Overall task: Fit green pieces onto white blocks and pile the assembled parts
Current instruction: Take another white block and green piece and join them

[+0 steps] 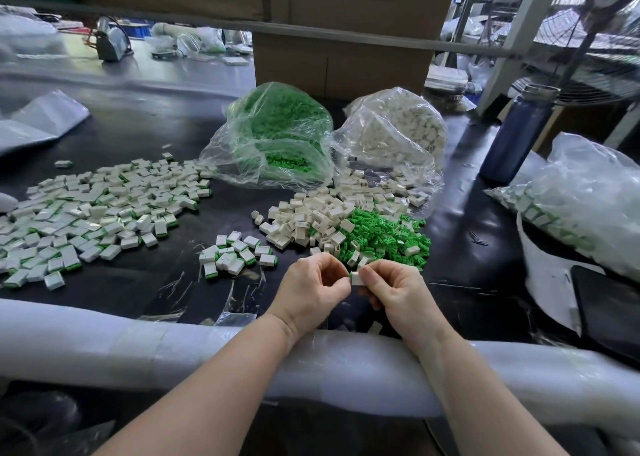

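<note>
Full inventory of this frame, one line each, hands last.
assembled parts pile: many, white and green, table left
small assembled cluster: about a dozen, white and green, centre
white blocks heap: many, loose, centre
green pieces heap: many, right of white blocks
green bag: one, clear plastic, behind
white bag: one, clear plastic, behind
bottle: one, dark blue, right
fan: one, top right
held block: one, white with green end, between the hands
left hand: pinching
right hand: grips block
</note>
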A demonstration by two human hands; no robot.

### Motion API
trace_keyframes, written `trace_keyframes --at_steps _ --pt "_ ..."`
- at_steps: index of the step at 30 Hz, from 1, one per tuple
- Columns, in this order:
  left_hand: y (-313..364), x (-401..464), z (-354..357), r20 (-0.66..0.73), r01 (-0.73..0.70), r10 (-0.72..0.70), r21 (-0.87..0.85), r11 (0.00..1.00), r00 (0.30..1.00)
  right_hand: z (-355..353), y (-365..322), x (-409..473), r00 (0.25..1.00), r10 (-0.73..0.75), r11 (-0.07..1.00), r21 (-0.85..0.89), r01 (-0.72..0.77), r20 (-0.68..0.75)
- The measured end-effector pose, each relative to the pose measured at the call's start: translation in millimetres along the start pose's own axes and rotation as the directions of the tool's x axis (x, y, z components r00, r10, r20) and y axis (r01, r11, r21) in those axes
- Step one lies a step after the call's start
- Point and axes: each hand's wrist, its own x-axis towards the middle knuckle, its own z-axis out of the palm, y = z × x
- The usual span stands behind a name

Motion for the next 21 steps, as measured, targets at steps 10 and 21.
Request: trace_keyframes --at_steps 10,21 --pt "-2.6 1.6 3.8 0.125 0.047 -0.058 0.091 0.995 0.99 1.5 1.1 0.5 1.0 0.023 1.0 -0.014 -0.023 0.01" --pt "0.9 -0.1 1.4 0.147 0.063 -0.071 0.058 0.996 0.987 0.3 -0.6 0.5 1.0 0.011 1.0 0.002 -0.011 -0.01"
